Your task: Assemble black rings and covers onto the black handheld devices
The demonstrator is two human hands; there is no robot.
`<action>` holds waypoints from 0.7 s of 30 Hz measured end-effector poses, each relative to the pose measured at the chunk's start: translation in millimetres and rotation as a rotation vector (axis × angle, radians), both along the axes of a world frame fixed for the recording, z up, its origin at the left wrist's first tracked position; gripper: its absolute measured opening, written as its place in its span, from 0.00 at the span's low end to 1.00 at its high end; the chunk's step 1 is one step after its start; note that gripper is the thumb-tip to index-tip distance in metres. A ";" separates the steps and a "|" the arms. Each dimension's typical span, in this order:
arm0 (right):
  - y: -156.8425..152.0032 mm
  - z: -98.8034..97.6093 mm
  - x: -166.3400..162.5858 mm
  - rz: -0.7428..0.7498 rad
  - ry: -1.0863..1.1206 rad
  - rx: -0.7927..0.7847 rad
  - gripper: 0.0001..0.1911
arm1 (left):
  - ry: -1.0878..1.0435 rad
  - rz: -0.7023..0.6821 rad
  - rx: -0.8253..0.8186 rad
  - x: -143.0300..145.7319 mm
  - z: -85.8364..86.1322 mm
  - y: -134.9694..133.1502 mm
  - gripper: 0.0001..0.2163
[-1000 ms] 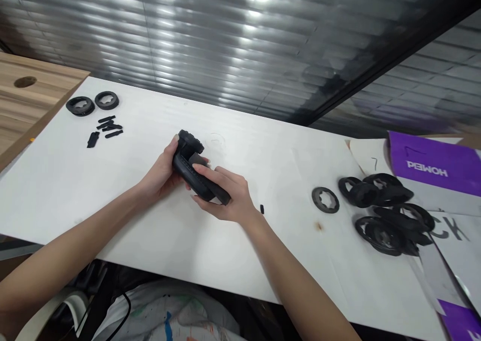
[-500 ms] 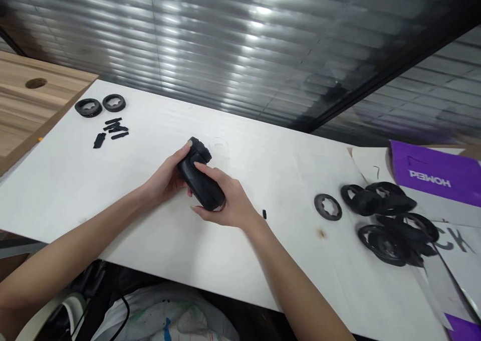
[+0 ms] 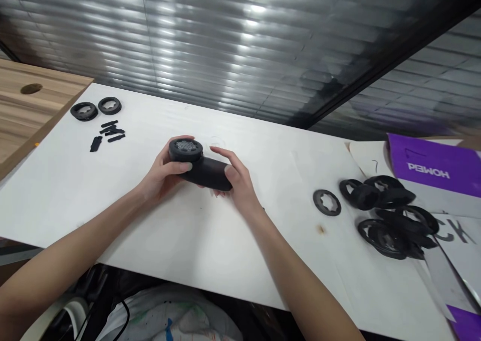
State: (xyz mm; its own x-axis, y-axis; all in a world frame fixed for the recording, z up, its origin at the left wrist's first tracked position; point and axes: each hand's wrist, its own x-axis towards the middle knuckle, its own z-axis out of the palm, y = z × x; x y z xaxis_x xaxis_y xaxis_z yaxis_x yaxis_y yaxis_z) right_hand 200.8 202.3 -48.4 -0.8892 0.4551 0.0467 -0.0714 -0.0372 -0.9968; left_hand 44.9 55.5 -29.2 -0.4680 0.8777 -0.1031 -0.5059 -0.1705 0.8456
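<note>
Both my hands hold a black handheld lint shaver (image 3: 205, 173) over the white table (image 3: 240, 250). Its round head (image 3: 185, 149) has a metal mesh face turned up and towards me. My left hand (image 3: 165, 165) wraps the body just under the head, with the thumb across the front. My right hand (image 3: 236, 176) cups the far end of the body, its fingers curved over the top. The underside of the shaver is hidden.
At the table's far left lie two black rings (image 3: 96, 108) and several small black strips (image 3: 111, 131). To the right are another ring (image 3: 326, 202), a pile of black round parts (image 3: 389, 218), and purple packaging (image 3: 432, 163). A wooden surface (image 3: 33, 110) adjoins the left.
The shaver has rotated from a steep tilt to nearly level, its mesh head now showing towards me. My right hand has shifted to the body's far end, with its fingers spread wider.
</note>
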 end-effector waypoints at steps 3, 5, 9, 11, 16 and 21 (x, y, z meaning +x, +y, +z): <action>-1.1 0.9 -3.1 -0.082 0.029 -0.023 0.37 | 0.040 0.011 0.006 -0.5 1.0 -0.9 0.32; -3.0 1.6 -5.1 -0.143 0.020 -0.008 0.36 | 0.049 0.029 -0.003 -0.9 1.1 -1.1 0.32; -6.7 5.8 -7.8 -0.227 0.000 0.013 0.29 | 0.035 0.054 -0.005 -0.8 -0.4 -0.5 0.28; -7.1 7.6 -8.3 -0.230 0.011 0.008 0.27 | 0.026 0.065 -0.005 -0.7 -1.2 -0.3 0.25; -4.3 4.6 -10.7 -0.341 0.073 0.003 0.26 | -0.010 0.078 -0.043 -1.9 0.1 -0.1 0.21; 2.6 1.1 -13.8 -0.449 0.140 -0.288 0.28 | -0.061 0.091 -0.054 -2.2 3.9 0.4 0.20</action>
State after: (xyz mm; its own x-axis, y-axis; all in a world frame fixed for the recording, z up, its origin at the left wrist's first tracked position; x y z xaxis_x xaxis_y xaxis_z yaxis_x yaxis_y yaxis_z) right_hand 187.0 204.9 -47.3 -0.5993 0.7999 -0.0317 -0.2744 -0.2424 -0.9306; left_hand 42.6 55.8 -25.3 -0.5372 0.8240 -0.1801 -0.5416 -0.1733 0.8226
